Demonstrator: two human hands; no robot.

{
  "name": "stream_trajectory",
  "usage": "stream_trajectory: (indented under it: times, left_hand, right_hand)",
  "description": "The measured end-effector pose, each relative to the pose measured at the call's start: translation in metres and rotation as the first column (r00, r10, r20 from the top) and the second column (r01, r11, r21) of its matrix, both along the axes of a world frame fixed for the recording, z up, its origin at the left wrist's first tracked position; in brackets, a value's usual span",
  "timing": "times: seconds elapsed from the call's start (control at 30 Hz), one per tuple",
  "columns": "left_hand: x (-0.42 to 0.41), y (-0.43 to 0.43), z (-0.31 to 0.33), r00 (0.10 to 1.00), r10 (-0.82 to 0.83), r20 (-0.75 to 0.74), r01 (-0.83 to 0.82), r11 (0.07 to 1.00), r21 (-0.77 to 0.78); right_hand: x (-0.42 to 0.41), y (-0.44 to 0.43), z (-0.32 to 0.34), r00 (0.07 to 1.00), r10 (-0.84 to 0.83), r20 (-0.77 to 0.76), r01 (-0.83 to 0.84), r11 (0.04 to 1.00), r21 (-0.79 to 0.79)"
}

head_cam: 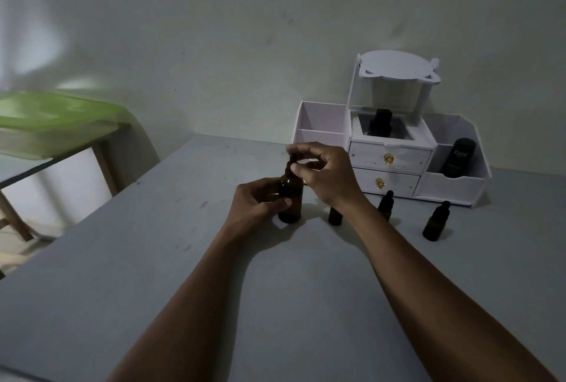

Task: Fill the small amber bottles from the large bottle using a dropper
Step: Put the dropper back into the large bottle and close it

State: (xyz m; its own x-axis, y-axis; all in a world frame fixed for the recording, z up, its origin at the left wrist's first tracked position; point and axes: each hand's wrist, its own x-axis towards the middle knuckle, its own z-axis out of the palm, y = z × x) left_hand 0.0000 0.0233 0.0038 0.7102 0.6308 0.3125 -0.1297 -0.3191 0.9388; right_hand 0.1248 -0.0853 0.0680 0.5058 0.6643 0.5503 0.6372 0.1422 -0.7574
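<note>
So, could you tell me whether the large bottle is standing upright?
Upright: the large amber bottle stands on the table, left hand steadying it.

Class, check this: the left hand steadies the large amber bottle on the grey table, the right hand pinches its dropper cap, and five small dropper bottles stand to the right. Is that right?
Not quite. The head view shows three small dropper bottles, not five. The rest holds: the left hand steadies the large amber bottle on the grey table, and the right hand pinches its dropper cap.

Left hand [257, 202]: forearm extended forward, fingers and thumb curled in a grasp. Right hand [326, 174]: raised higher, fingertips [294, 168] pinched downward.
</note>
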Motion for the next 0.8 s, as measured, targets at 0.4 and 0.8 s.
stream_trajectory:
  times: [0.4,0.8]
  left_hand:
    - [-0.0001,0.0031,-0.0021,1.0,-0.01,-0.002,0.01,1.0,0.019]
    - [0.0009,0.0028,-0.002,1.0,0.002,-0.006,-0.002,1.0,0.016]
  right_hand:
    - [0.0025,-0.0015,-0.0001,1.0,0.015,-0.026,-0.015,1.0,0.002]
    - [0.0035,-0.0015,0.0016,1.0,0.012,-0.006,-0.012,1.0,-0.009]
